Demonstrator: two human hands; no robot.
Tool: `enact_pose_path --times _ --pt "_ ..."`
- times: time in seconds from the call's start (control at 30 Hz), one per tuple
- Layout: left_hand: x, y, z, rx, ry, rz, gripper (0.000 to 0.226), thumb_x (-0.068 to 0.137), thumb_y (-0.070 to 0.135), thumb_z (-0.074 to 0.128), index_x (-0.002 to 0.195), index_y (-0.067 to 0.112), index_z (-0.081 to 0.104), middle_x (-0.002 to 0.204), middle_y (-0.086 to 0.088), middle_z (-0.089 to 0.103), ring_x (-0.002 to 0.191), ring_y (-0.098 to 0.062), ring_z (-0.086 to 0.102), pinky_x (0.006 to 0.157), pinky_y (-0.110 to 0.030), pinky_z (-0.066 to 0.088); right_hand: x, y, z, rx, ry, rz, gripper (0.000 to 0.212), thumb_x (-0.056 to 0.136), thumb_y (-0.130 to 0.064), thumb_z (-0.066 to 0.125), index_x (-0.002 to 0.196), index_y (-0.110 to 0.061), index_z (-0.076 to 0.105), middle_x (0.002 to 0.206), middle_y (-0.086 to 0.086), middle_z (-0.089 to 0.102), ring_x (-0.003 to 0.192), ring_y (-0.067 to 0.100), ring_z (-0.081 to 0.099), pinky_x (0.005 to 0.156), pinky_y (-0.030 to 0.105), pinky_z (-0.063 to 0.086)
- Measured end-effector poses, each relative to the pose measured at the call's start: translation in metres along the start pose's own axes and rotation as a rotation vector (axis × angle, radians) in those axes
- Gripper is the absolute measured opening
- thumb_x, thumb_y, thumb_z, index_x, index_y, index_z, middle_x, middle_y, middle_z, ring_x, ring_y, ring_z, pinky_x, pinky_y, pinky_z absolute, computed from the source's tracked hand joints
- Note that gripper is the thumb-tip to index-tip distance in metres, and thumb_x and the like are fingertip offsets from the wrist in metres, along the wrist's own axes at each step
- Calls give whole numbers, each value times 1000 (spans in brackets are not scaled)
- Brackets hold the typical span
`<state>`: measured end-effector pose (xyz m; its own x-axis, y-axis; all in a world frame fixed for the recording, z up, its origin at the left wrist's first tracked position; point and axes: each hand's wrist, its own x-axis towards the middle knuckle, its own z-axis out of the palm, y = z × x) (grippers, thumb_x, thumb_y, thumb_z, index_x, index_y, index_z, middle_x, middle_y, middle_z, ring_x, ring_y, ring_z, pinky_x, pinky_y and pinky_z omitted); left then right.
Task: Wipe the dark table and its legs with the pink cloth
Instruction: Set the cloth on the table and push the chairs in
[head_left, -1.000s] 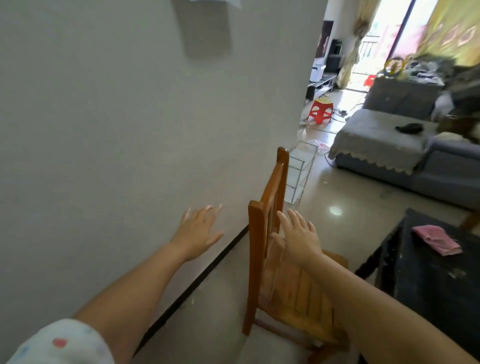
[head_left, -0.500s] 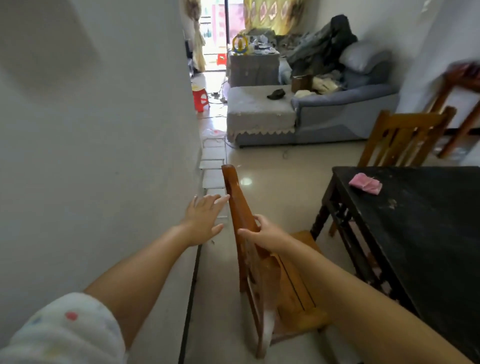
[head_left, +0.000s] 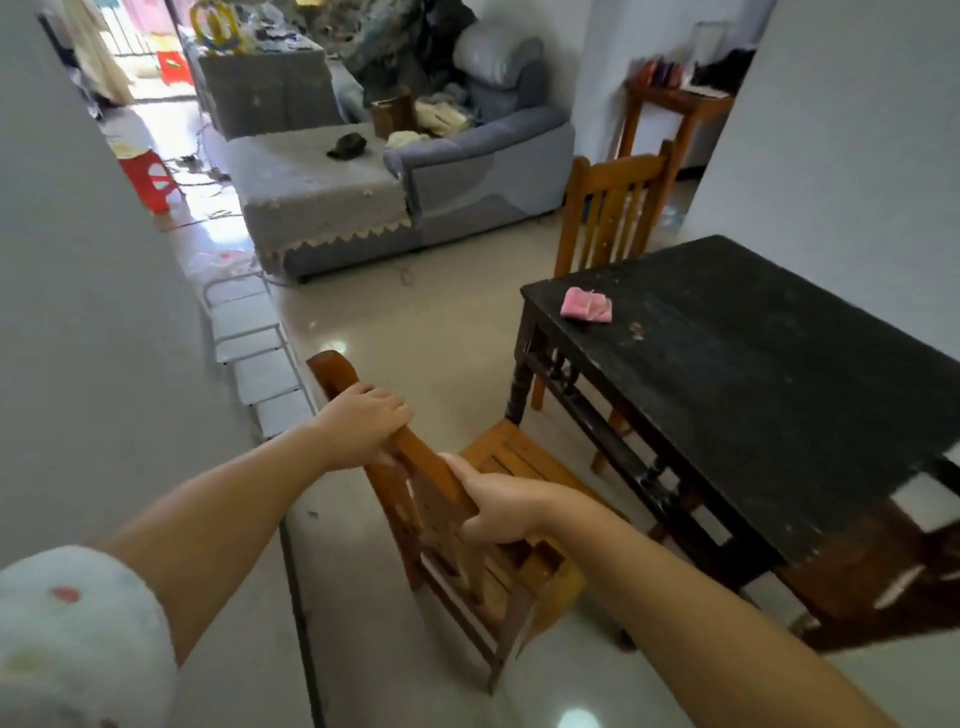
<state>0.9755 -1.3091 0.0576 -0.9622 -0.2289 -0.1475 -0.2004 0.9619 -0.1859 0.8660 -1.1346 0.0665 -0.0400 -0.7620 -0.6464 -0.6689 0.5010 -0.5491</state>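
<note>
Your left hand (head_left: 363, 418) has come off the wall side and now closes on the chair (head_left: 441, 499) top rail, as does your right hand (head_left: 501, 506). One pink cloth (head_left: 586, 305) lies on the dark table (head_left: 753, 389); two wooden chairs visible.

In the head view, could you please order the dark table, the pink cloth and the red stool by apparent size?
1. dark table, much the largest.
2. red stool.
3. pink cloth. The stool stands farther off and is partly hidden, so these two are unsure.

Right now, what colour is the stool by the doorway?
Red, with a pale top: the stool shows in the head view, far left.
</note>
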Motion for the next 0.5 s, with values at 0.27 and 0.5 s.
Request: enact_pose_path --times 0.27,0.5 --pt "46 31 -4 16 -14 304 51 79 67 47 101 21 49 99 3 56 89 -13 54 78 -28 49 -48 47 -8 55 76 133 71 91 -20 53 141 -47 9 127 6 52 109 26 57 94 44 48" --pt "92 39 -21 18 33 401 47 82 62 50 104 21 49 95 5 53 82 -8 44 72 -18 37 -53 62 -22 119 159 198 71 95 -19 48 146 -39 2 138 6 43 118 26 50 91 39 43"
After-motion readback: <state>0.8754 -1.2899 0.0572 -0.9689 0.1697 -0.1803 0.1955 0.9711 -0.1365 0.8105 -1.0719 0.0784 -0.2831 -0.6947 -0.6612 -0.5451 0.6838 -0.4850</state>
